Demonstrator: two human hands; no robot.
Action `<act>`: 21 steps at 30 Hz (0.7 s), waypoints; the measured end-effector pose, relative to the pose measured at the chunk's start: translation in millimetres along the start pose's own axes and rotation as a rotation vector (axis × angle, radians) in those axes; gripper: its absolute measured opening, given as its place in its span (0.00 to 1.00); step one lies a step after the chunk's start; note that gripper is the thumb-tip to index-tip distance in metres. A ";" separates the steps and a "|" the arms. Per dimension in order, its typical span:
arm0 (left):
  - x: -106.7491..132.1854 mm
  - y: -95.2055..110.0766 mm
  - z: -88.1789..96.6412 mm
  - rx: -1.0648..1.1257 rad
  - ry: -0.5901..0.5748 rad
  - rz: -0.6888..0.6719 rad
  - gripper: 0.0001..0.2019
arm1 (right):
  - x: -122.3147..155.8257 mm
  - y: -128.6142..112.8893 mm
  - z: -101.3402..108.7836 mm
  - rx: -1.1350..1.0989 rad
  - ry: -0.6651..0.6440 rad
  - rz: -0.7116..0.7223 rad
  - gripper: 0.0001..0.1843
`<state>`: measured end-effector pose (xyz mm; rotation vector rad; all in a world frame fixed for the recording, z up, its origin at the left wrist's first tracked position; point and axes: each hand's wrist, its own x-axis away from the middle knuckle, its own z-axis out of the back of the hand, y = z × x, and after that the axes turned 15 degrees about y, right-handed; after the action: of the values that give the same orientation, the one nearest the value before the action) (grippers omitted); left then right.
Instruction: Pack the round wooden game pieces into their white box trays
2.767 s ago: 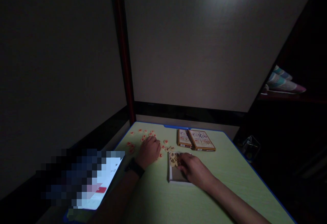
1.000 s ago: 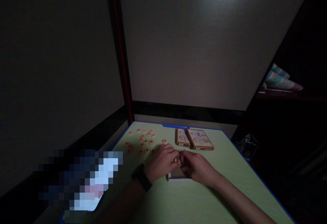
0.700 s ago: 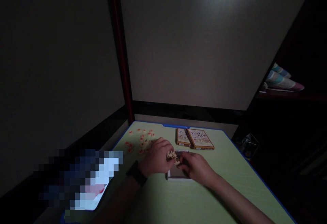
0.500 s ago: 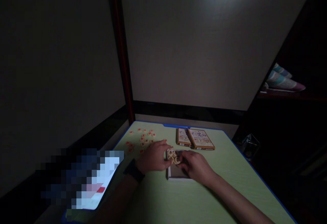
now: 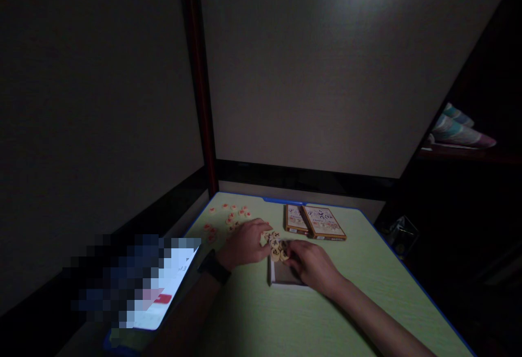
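Observation:
A shallow open box [image 5: 287, 275] lies on the table in front of me, with several round Chinese chess pieces [image 5: 275, 252] bearing dark characters in its far left part. My right hand [image 5: 313, 267] is over the box, its fingers bent and closed at the rightmost of these pieces. Just beyond the box's far left corner, my left hand [image 5: 247, 244] has thumb and fingers apart around a few more dark-marked pieces [image 5: 271, 235] by its fingertips. A dark watch [image 5: 215, 268] is on the left wrist. The left palm hides some of the tabletop.
Red-marked pieces [image 5: 230, 217] lie scattered at the table's far left. Two flat printed boxes [image 5: 324, 222], one partly over the other, lie at the back. A lit, partly pixelated screen [image 5: 157, 313] stands at the left edge. Walls rise behind the green table [image 5: 346, 313].
My left hand has drawn back from the box's left edge toward the far side, and dark-marked pieces now show by its fingertips. The right hand stays over the box. The view shifts slightly.

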<state>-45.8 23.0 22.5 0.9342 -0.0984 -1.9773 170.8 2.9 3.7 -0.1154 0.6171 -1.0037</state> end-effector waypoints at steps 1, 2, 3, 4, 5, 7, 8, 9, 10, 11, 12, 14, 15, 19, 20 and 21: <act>-2.4 -3.0 2.2 -0.023 0.049 0.033 0.17 | 0.1 0.2 -0.2 -0.003 -0.002 0.007 0.06; -4.8 -6.0 4.5 -0.062 0.099 0.082 0.15 | 0.2 0.6 -0.5 -0.011 -0.002 0.014 0.06; -7.0 -9.1 6.8 -0.116 0.145 0.144 0.13 | 0.5 1.1 -0.9 -0.023 -0.002 0.016 0.06; -8.9 -12.2 9.2 -0.180 0.182 0.210 0.11 | 0.9 1.7 -1.2 -0.038 -0.002 0.014 0.05; -10.3 -15.1 11.4 -0.245 0.206 0.274 0.09 | 1.5 2.3 -1.5 -0.054 -0.001 0.009 0.05; -11.7 -20.8 15.2 -0.353 0.217 0.366 0.07 | 2.8 3.2 -1.3 -0.082 0.004 -0.002 0.05; -11.8 -23.7 16.5 -0.384 0.206 0.386 0.07 | 3.4 3.4 -0.9 -0.092 0.010 -0.006 0.05; -11.4 -26.6 17.4 -0.398 0.190 0.391 0.07 | 3.8 3.4 -0.2 -0.099 0.016 -0.007 0.05; -10.8 -29.6 18.0 -0.403 0.174 0.388 0.08 | 4.1 3.3 0.7 -0.105 0.023 -0.009 0.05; -10.1 -32.4 18.4 -0.403 0.161 0.379 0.08 | 4.2 3.1 1.6 -0.108 0.029 -0.011 0.05; -9.4 -35.1 18.7 -0.399 0.156 0.370 0.09 | 4.1 2.9 2.5 -0.108 0.036 -0.013 0.05; -8.2 -39.3 19.7 -0.390 0.164 0.354 0.11 | 3.5 2.5 3.9 -0.098 0.053 -0.011 0.04; -7.9 -40.7 20.5 -0.383 0.168 0.350 0.13 | 3.3 2.5 4.2 -0.089 0.067 -0.009 0.04; -7.5 -42.4 23.2 -0.379 0.150 0.341 0.15 | 3.4 4.1 4.0 -0.083 0.142 0.008 0.02; -7.4 -42.0 22.9 -0.380 0.144 0.335 0.14 | 3.3 4.9 4.0 -0.090 0.163 0.008 0.02; -7.3 -41.5 22.0 -0.374 0.137 0.324 0.14 | 2.7 5.7 4.1 -0.098 0.182 0.008 0.03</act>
<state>-87.1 46.2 25.2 0.7515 0.1823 -1.5584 178.3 3.1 3.8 -0.1082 0.8329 -0.9834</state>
